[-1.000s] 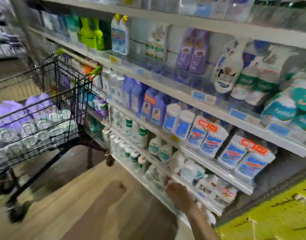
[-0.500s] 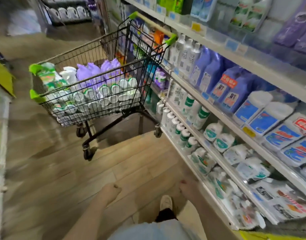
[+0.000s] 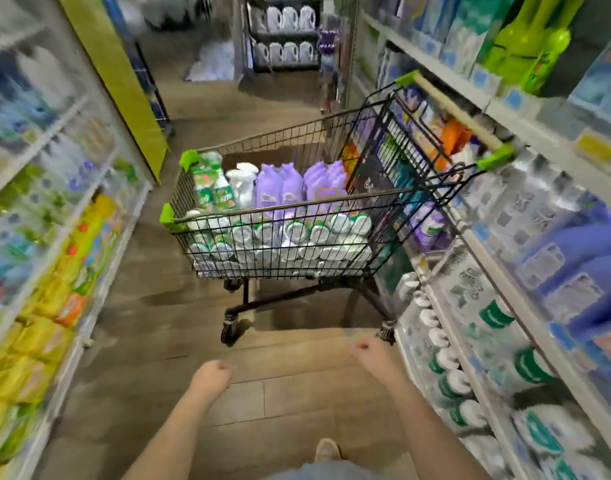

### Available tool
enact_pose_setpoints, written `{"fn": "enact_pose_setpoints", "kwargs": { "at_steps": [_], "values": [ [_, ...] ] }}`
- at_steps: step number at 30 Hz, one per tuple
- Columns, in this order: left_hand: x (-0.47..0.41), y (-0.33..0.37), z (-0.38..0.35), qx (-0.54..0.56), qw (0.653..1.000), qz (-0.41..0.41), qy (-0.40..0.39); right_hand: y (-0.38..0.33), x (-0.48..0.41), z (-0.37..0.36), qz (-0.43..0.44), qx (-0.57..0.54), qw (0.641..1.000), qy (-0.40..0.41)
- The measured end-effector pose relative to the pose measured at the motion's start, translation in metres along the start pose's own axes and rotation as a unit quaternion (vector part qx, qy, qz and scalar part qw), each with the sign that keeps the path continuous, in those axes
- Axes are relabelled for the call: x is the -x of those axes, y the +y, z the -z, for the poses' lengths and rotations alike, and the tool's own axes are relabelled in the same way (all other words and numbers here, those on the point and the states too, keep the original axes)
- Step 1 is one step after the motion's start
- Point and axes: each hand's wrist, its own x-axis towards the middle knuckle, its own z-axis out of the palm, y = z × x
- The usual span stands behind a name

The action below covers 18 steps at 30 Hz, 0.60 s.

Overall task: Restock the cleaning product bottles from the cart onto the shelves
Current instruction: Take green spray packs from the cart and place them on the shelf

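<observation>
— Ahead in the aisle, beyond both hands, what waits?
— The cart (image 3: 167,215), its near side wall turned broadside to the person. White green-capped bottles (image 3: 290,233) are packed along that near side, and purple bottles (image 3: 290,188) stand behind them on the far side.
— And the hands?
— The left grip (image 3: 212,375) and the right grip (image 3: 370,355) are both loosely curled and hold nothing. Neither touches the cart.
— Which is closer?
— The right one, I'd judge: it hangs farther forward, near the cart's near-right wheel, and on the side of the right-hand shelves (image 3: 539,133).
— How does the cart lie?
— Its long axis runs from near-left to far-right, with the handle at the far right against those shelves. So the next reach probably goes forward and up over the near rim, not to the handle. The bottles' own tilt is too blurred to tell.
</observation>
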Motion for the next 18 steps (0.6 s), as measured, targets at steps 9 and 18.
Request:
{"fn": "enact_pose_setpoints", "kwargs": {
  "at_steps": [9, 18],
  "values": [
    [-0.063, 0.108, 0.046, 0.170, 0.977, -0.052, 0.115, -0.128, -0.076, 0.060, 0.137, 0.011, 0.990, 0.028],
    [-0.174, 0.233, 0.135, 0.117, 0.939, -0.192, 0.259, -0.262, -0.160, 0.088, 0.255, -0.024, 0.957, 0.138]
  ]
}}
